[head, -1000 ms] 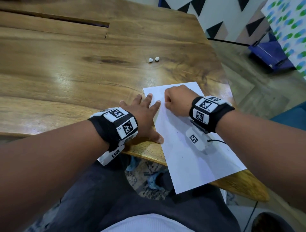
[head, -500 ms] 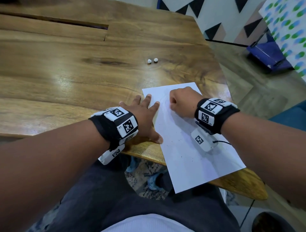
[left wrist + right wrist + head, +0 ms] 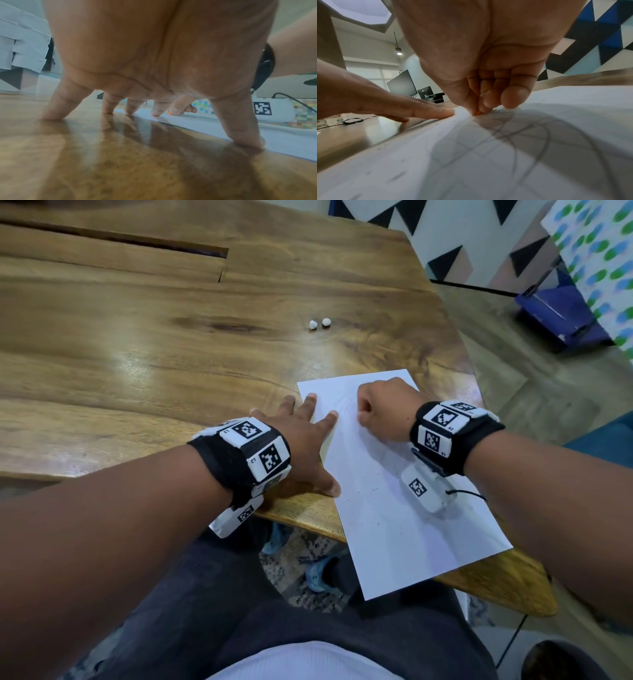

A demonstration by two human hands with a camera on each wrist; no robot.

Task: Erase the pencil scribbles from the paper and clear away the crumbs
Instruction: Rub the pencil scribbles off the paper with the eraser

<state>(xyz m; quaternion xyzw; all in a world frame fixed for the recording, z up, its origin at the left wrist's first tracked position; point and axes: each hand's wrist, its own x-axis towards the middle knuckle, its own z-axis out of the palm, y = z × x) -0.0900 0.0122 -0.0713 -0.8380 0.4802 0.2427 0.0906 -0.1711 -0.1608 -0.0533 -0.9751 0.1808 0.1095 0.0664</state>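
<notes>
A white sheet of paper [image 3: 394,501] lies at the near right corner of the wooden table [image 3: 171,354], its near end hanging over the edge. My left hand [image 3: 301,440] lies flat with spread fingers [image 3: 156,112], pressing the sheet's left edge. My right hand [image 3: 380,409] is curled in a fist on the sheet's far part and pinches a small orange eraser [image 3: 478,112] against the paper. Grey pencil lines [image 3: 522,135] cross the sheet under that hand. Dark eraser crumbs [image 3: 370,491] are scattered over the sheet's middle.
Two small white lumps [image 3: 318,323] sit on the table beyond the paper. The table's near edge [image 3: 308,522] runs just below my left hand, with my lap under it. A blue object [image 3: 561,313] stands on the floor at the far right.
My right hand, with the eraser, has slid right and slightly nearer across the far part of the sheet. My left hand has stayed pressed on the left edge.
</notes>
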